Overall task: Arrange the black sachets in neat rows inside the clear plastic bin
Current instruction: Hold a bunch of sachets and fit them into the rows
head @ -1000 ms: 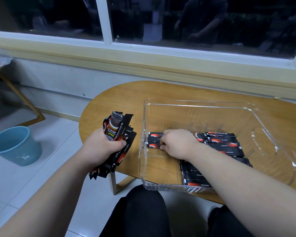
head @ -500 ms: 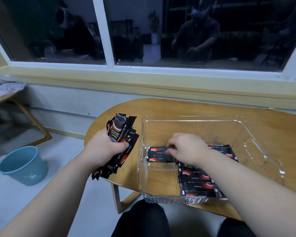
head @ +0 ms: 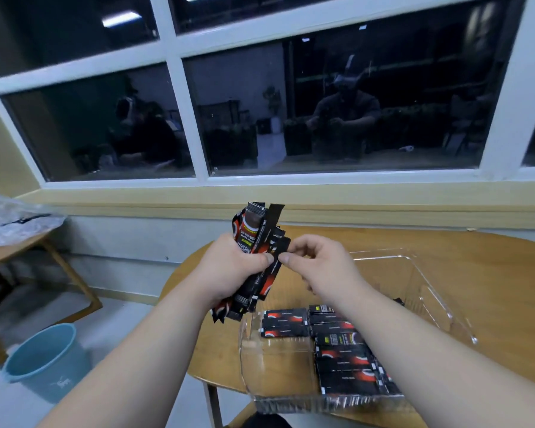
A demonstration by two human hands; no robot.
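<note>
Wooden and rounded at its left end, the counter [head: 476, 273] carries the clear plastic bin [head: 250, 359] at its near edge, close to that left end. Inside the bin, black sachets [head: 343, 362] lie flat in a column that runs from the bin's near wall toward its far wall. A shorter row [head: 284, 322] lies just beside the column on the left. The near-left part of the bin floor is bare, and the right forearm hides part of the right side.

Above the counter's left end, past the filled part of the bin, both hands meet in the air. The left hand [head: 229, 270] has its fingers wrapped round an upright bundle [head: 254, 239] of sachets. The right hand [head: 318, 264] has its thumb and forefinger closed on the outermost sachet [head: 275, 267] at the bundle's right side, with its other fingers curled.

The step in hand looks like drawing a single sachet off the bundle. Next, it would need to slide free without dragging its neighbours. It would then go down flat into the bare floor beside the shorter row, facing the same way with its edges flush.

Farther off, a blue bucket [head: 44, 362] stands on the floor beyond the counter's left end. A dark window [head: 322, 118] fills the wall behind the far edge.
</note>
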